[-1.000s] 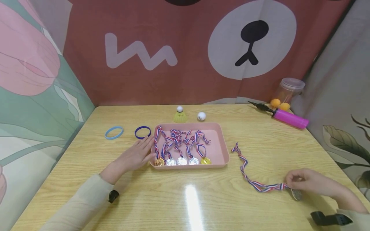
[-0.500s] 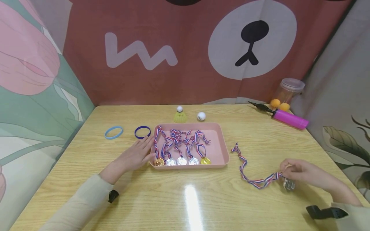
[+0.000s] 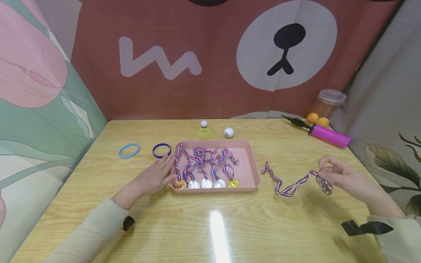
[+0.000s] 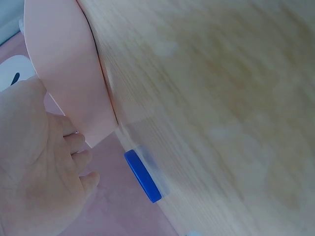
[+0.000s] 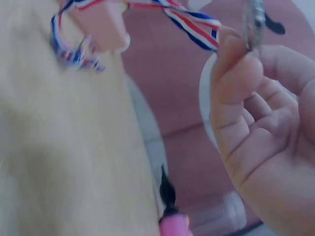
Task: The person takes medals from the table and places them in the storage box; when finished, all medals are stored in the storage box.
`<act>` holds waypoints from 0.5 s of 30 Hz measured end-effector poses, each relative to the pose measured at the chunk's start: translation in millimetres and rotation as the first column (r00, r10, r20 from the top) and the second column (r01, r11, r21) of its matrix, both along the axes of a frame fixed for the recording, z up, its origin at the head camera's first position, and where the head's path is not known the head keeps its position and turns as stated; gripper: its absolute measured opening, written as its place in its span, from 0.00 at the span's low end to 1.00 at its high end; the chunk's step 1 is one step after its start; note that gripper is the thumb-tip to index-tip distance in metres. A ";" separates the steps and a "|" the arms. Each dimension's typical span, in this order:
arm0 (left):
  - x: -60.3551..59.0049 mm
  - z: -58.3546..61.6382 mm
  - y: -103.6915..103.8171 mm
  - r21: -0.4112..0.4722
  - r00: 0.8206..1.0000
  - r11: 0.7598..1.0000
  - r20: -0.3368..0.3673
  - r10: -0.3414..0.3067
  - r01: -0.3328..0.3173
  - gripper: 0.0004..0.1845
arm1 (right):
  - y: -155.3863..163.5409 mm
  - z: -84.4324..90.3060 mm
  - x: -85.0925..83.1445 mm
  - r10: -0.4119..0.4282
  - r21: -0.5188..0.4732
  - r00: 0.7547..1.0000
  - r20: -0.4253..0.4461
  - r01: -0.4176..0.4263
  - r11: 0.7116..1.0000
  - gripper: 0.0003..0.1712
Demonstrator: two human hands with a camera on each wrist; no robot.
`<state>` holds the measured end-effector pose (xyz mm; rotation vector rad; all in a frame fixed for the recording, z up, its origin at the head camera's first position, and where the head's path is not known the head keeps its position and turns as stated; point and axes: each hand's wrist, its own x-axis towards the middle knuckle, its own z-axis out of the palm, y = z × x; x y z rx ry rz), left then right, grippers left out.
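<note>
The head view looks forward and down from above the near edge of the desk (image 3: 210, 226), taking in its whole top up to the bear-print backdrop. The left wrist view sits very close beside the left hand (image 4: 34, 177), tilted, sharing the pink tray (image 4: 64, 64) and dark blue wristband (image 4: 142, 176) with the head view. The right wrist view looks past the right hand (image 5: 266, 128) at close range, sharing the striped ribbon (image 5: 192, 19) and pink pump (image 5: 174, 226).

Looks like a small staged recording corner, not a real home: wooden bench (image 3: 210, 226) closed in by hung cloths, one with cartoon bear face (image 3: 287, 44), one with pink flower (image 3: 29, 62). Sport bits laid out: shuttlecock (image 3: 204, 132), pink pump (image 3: 325, 134).
</note>
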<state>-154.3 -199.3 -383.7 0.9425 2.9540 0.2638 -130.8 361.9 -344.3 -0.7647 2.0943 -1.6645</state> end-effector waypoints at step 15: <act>0.3 -0.4 -0.4 0.005 1.000 1.000 0.000 0.006 -0.006 0.34 | -39.9 51.8 -27.1 -0.091 -0.367 0.995 0.040 0.099 0.925 0.17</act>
